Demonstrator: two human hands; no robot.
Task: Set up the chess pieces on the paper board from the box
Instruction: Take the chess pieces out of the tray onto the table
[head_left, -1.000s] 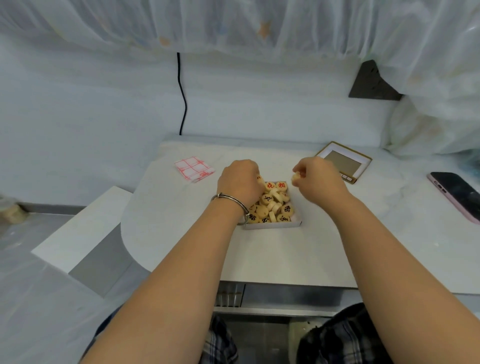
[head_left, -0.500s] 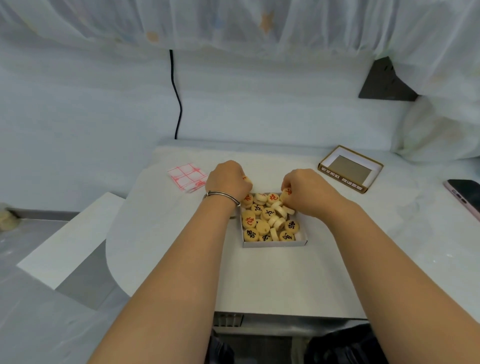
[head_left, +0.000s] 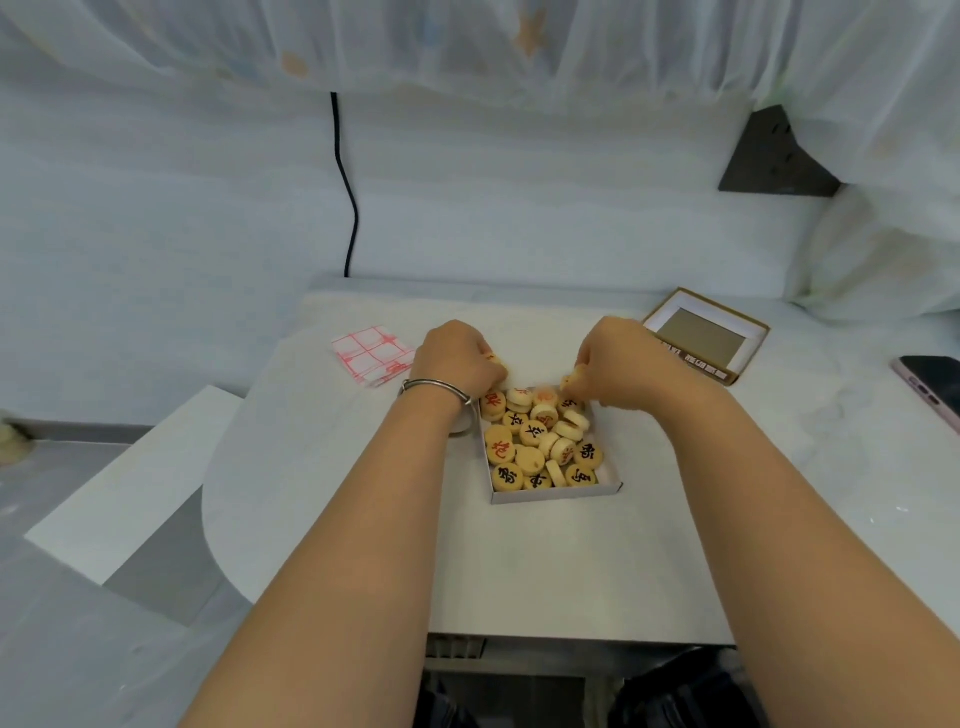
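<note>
1. The left hand (head_left: 457, 358) is at the far left corner of the box, its fingers curled tight. A red-marked piece (head_left: 492, 359) shows at its fingertips, apparently gripped there. A thin metal bracelet (head_left: 436, 387) circles the wrist.
2. The right hand (head_left: 618, 364) is at the far right corner of the box, also curled narrow. It pinches a pale piece (head_left: 570, 382) between thumb and fingers, just above the pile.
3. The box (head_left: 550, 496) is a shallow, square white cardboard tray. It sits on the middle of the tabletop (head_left: 519, 561), between the two forearms.
4. The chess pieces (head_left: 540, 441) fill the box in a loose heap. They are small, thick, round discs of cream and tan wood. Some lie flat and others lean on edge. Their faces carry red or black characters.
5. The paper board (head_left: 371, 356) lies folded on the tabletop, left of the left hand. It is white with a red grid.
6. The box lid (head_left: 706, 338) lies open side up to the right, with brown walls and a white rim.
7. A phone (head_left: 930, 389) in a pink case lies at the right edge.
8. The tabletop is smooth, pale and matte, with a rounded left corner.
</note>
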